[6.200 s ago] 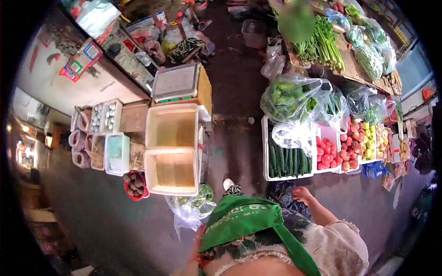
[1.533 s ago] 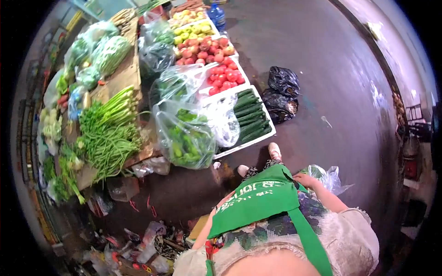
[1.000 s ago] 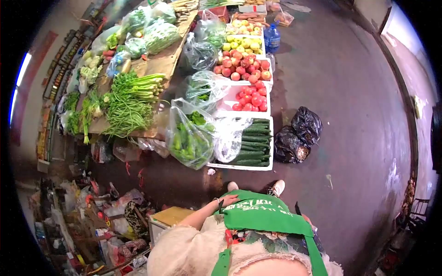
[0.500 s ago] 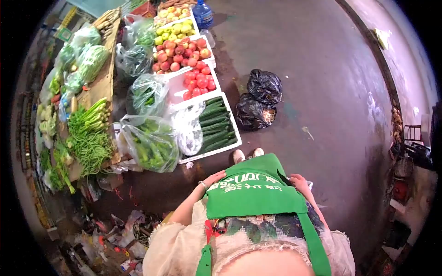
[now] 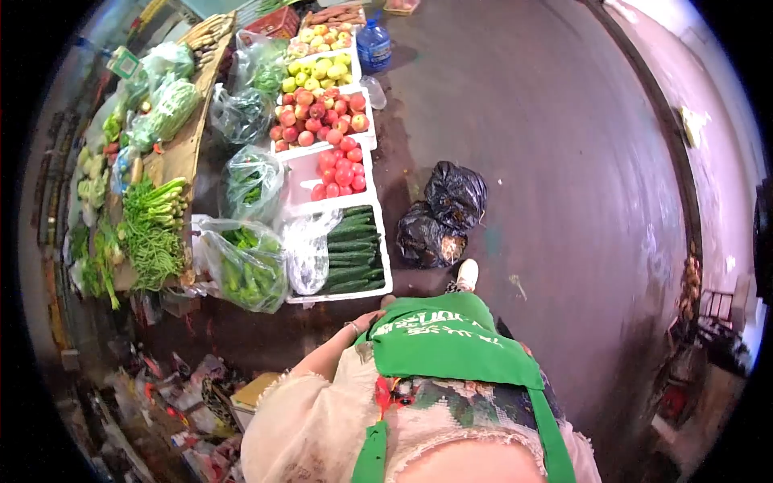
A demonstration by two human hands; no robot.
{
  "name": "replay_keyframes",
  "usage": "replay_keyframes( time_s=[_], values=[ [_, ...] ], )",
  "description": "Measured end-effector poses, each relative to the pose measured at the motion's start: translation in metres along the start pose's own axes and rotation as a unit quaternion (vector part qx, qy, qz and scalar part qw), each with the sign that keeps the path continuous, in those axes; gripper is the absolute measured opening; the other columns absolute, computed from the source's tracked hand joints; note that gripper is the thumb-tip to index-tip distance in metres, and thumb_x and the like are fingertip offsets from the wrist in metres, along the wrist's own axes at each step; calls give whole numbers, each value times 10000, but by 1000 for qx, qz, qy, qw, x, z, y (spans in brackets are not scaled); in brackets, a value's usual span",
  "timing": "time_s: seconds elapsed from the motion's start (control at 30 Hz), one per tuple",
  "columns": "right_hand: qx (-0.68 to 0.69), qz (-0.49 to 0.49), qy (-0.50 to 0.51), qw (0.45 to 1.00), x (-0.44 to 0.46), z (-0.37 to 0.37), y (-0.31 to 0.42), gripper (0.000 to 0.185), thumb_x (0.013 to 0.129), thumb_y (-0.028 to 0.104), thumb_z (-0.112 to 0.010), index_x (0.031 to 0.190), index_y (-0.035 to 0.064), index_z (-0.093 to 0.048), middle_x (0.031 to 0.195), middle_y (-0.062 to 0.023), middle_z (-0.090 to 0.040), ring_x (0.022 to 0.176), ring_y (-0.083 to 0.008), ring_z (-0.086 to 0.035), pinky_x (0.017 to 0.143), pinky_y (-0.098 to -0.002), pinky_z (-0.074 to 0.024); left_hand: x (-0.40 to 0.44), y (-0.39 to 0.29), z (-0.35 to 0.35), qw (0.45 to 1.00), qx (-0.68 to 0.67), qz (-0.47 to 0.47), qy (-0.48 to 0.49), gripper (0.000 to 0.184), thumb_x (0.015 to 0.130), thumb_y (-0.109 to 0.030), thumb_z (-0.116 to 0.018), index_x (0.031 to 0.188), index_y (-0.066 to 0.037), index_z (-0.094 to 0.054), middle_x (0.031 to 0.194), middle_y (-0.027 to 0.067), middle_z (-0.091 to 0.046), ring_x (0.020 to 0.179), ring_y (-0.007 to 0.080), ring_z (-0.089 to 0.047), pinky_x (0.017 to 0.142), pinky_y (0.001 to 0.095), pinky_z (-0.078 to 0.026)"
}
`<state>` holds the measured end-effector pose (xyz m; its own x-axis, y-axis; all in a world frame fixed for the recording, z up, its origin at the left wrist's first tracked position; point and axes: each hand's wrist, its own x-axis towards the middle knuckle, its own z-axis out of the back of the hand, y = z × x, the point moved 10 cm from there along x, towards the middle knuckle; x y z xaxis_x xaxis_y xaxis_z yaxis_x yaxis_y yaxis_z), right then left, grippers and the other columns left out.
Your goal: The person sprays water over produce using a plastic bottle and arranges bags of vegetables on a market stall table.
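By the apron (image 5: 443, 342), the left hand (image 5: 368, 320), its grip impossible to tell, is nearer the crosswise cucumbers (image 5: 353, 247) ahead, at the right edge of their box (image 5: 385, 258).

head camera | worn on head | faces forward, steeply down | green apron (image 5: 451, 342) close below | cucumber crate (image 5: 346, 295) farther ahead

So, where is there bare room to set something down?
Mostly bare: grey floor between two black plastic bags and the pale wall; a box's pink patch beside red tomatoes. Crowded: the white box of long green cucumbers.
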<state>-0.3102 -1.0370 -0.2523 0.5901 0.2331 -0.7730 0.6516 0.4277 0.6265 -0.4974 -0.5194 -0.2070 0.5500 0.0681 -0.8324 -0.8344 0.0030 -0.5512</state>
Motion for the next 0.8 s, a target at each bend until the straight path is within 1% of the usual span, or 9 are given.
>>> replay_keyframes(
  time_s=[0.07, 0.1, 0.13, 0.23, 0.37, 0.4, 0.5, 0.63, 0.8],
  values=[
    [5, -3, 23, 1000, 14, 22, 45, 348, 864, 159, -526, 1159, -18, -577, 904, -104, -649, 789, -180, -618, 689, -293, -504, 21, -20, -1, 997, 27, 17, -67, 560, 951, -419, -455, 1361, -38, -438, 1321, 104, -529, 1223, 192, -475, 1042, 296, -331],
    [42, -25, 13, 999, -4, 32, 100, 337, 868, 152, -523, 1167, 0, -556, 862, -99, -639, 747, -174, -613, 628, -290, -502, 14, -59, -6, 994, -31, -69, -83, 586, 940, -435, -476, 1367, -36, -427, 1323, 121, -525, 1222, 207, -482, 1037, 304, -340],
    [55, -36, 14, 998, -5, 41, 123, 333, 871, 148, -522, 1171, 9, -545, 842, -96, -634, 725, -171, -611, 598, -288, -501, 42, -31, 0, 992, -40, -52, -109, 606, 943, -419, -483, 1384, -15, -390, 1319, 129, -523, 1200, 195, -493, 1030, 292, -349],
    [72, -65, -36, 995, 23, 83, 162, 312, 895, 128, -512, 1181, 5, -520, 836, -91, -611, 701, -186, -605, 600, -296, -511, 30, -76, 1, 963, -211, -108, -128, 637, 947, -407, -492, 1416, -8, -328, 1299, 120, -527, 1169, 161, -490, 1006, 267, -362],
    [120, -67, -95, 986, 59, 91, 212, 304, 897, 107, -501, 1179, -4, -518, 792, -86, -594, 661, -190, -591, 583, -295, -507, 13, -110, 24, 966, -110, -135, -191, 670, 961, -502, -381, 1405, -3, -347, 1410, 97, -422, 1318, 187, -354, 1097, 274, -233],
    [135, -65, -110, 983, 67, 89, 223, 305, 895, 104, -501, 1179, -5, -521, 778, -83, -593, 651, -185, -588, 578, -292, -504, 15, -111, 24, 956, -191, -123, -183, 662, 961, -502, -387, 1395, -1, -367, 1396, 98, -438, 1283, 178, -392, 1080, 271, -267],
    [112, -62, 19, 992, 107, 56, 230, 251, 858, 63, -519, 1105, 18, -514, 826, -123, -611, 659, -208, -611, 522, -300, -491, -14, -171, 27, 944, -268, -97, -164, 632, 985, -461, -364, 1406, 11, -342, 1441, 69, -375, 1304, 158, -351, 1095, 278, -244],
    [22, -43, 72, 996, 158, 23, 247, 306, 840, 61, -556, 1135, -9, -521, 874, -138, -633, 732, -230, -644, 589, -311, -529, 35, -164, 57, 941, -241, -123, -203, 638, 948, -527, -404, 1297, -2, -504, 1258, 101, -564, 1151, 171, -511, 1015, 280, -351],
    [-80, -14, 38, 996, 207, -27, 326, 293, 849, 70, -561, 1126, -25, -552, 922, -156, -653, 801, -214, -649, 633, -299, -537, 134, -148, 105, 984, -117, -27, -132, 823, 866, -676, -394, 1335, -2, -454, 1348, 172, -492, 1270, 269, -442, 1063, 322, -307]
  ],
)
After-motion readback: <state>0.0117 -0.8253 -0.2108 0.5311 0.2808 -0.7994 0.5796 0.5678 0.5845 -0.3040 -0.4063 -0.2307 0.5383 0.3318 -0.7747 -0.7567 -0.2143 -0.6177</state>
